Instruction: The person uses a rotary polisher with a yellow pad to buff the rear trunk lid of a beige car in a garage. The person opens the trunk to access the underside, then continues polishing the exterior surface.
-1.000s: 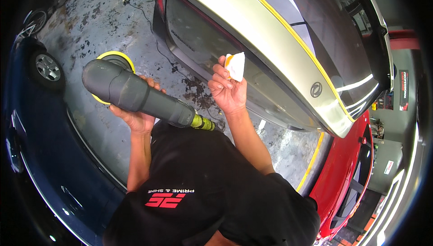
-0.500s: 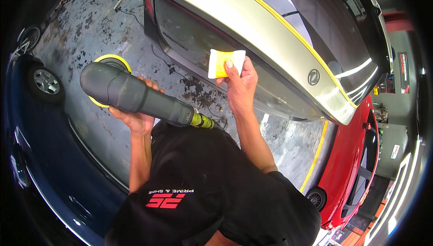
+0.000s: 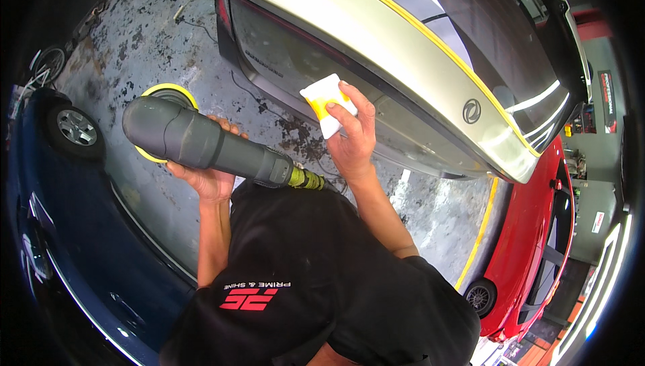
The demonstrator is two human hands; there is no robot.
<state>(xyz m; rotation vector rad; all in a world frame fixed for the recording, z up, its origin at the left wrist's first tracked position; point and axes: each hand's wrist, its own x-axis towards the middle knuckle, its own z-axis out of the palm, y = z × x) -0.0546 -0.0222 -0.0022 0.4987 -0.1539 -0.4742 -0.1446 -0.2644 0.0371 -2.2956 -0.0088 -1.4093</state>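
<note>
A dark grey car polisher [image 3: 208,151] lies across my left hand [image 3: 213,183], whose fingers wrap round its body from beneath. Its round backing pad with a yellow rim [image 3: 176,88] faces away behind the tool's head. A green-yellow wrapped cable [image 3: 306,179] comes off the handle end and rests against my black shirt. Pinched between thumb and fingers of my right hand [image 3: 355,146] is a small white-and-yellow squarish container [image 3: 328,105]; its exact kind I cannot make out. It is held up, tilted, in front of the silver car's rear and apart from the polisher.
The silver car's tailgate [image 3: 403,64], edged with yellow masking tape [image 3: 430,38], stands ahead. A dark blue car [image 3: 74,211] is at left, a red car [image 3: 521,238] at right. A thin cable [image 3: 252,95] trails over the worn grey floor [image 3: 158,43].
My right hand has turned the white-and-yellow container, tilting it and showing more white, and moved slightly lower and left. My left hand keeps hold of the polisher; the view has shifted slightly.
</note>
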